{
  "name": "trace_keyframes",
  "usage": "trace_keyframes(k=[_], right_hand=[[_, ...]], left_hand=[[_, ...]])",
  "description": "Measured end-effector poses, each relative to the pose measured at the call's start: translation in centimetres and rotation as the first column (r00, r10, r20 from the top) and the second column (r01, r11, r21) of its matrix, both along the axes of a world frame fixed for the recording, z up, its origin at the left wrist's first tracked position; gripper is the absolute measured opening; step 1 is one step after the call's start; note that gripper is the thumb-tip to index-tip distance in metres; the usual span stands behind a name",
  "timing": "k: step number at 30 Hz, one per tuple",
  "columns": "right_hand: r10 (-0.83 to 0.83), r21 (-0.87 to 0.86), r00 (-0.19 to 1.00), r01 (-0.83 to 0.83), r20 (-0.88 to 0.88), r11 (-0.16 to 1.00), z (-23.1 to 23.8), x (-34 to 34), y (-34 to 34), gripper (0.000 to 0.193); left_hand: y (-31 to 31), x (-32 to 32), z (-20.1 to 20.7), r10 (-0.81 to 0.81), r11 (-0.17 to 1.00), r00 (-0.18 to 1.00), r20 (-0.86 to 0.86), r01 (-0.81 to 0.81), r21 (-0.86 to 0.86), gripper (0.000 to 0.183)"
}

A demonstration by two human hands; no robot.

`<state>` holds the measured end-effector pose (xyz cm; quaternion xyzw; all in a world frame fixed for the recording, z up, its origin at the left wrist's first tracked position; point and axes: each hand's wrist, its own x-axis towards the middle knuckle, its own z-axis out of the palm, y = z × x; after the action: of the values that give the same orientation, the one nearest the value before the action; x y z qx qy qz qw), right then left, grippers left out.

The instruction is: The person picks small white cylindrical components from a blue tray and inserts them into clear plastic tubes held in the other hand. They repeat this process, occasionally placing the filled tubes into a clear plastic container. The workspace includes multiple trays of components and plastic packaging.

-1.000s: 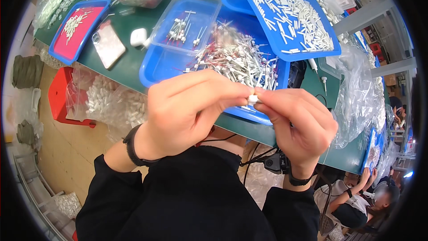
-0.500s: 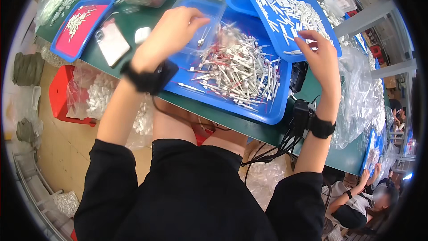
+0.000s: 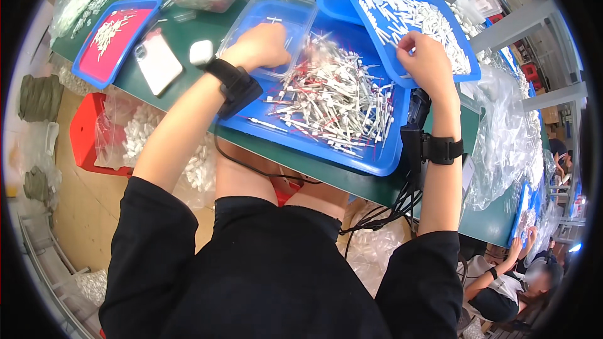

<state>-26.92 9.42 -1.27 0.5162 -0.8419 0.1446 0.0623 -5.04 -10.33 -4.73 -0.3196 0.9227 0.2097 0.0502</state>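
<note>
Over the white tubes [image 3: 433,22] and the clear tub [image 3: 304,12], separate reaches made

Within the upper tray [image 3: 386,59], the tubes are strewn, and over its near edge the right hand [image 3: 427,59] is held, thumb and forefinger bent toward each other; whether a tube is pinched cannot be told. Over the tub, the left hand [image 3: 264,47] is curled almost into a fist, its fingertips hidden, so its grip cannot be told either. A second ago a small white piece was pinched between both hands; since then they have been parted, and the left fingers have been curled in. Attention thus seems divided between two containers. Between them, wired pieces [image 3: 339,97] are heaped in the large tray [image 3: 380,163]. Farther left on the desk [image 3: 182,31], a white case [image 3: 201,52], a phone [image 3: 158,64] and a pink-lined tray [image 3: 129,37] are laid.
</note>
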Motion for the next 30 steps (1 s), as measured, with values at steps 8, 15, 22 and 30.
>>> trace_keyframes(k=[8,15,22,30], right_hand=[[-0.022,-0.317,0.986,0.075,0.166,0.945,2.0,2.4,2.1,0.016],[-0.010,-0.400,0.963,0.122,0.271,0.908,2.8,4.7,4.6,0.016],[0.082,-0.491,0.947,0.087,0.312,0.867,3.3,6.0,6.6,0.016],[0.368,-0.584,0.753,0.027,0.546,0.811,4.4,10.0,6.9,0.014]], left_hand=[[-0.4,0.2,-1.3,-0.062,0.990,0.991,-0.118,0.045,-0.136,0.021],[0.2,0.6,-1.1,-0.064,0.967,0.979,-0.194,0.013,-0.254,0.016],[-0.9,1.8,-0.4,-0.031,0.952,0.911,-0.411,-0.098,-0.289,0.016],[6.9,5.5,6.2,-0.227,0.974,0.561,-0.796,0.134,-0.184,0.020]])
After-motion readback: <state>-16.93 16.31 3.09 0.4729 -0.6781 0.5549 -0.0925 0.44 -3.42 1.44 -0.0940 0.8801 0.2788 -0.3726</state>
